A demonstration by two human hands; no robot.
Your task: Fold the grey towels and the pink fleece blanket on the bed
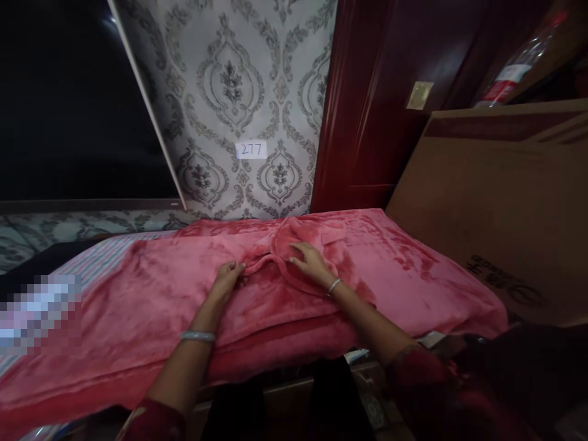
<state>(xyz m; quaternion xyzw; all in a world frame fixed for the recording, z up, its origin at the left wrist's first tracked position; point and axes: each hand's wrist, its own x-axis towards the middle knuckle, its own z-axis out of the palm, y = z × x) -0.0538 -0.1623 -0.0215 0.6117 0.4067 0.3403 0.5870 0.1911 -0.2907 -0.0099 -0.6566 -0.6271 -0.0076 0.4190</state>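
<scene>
A pinkish-red plush garment (184,269), apparently a robe or top, lies spread out in front of me. A rounded, collar-like part of it is gathered in the middle, with a narrow edge curving between my hands. My left hand (228,277) is closed in a pinch on this plush edge. On the right side of the gathered part rests my right hand (312,263), its thumb and fingers apart and touching the cloth. Folds hide some of the garment's shape, and I cannot tell whether a separate plush cloth lies under it.
Striped cloth (101,254) shows beneath the plush at the left. A large cardboard box (500,208) stands along the right side, with a plastic bottle (509,76) behind it. At the back are a patterned wall (280,110), a dark red door (362,122) and a black screen (78,104).
</scene>
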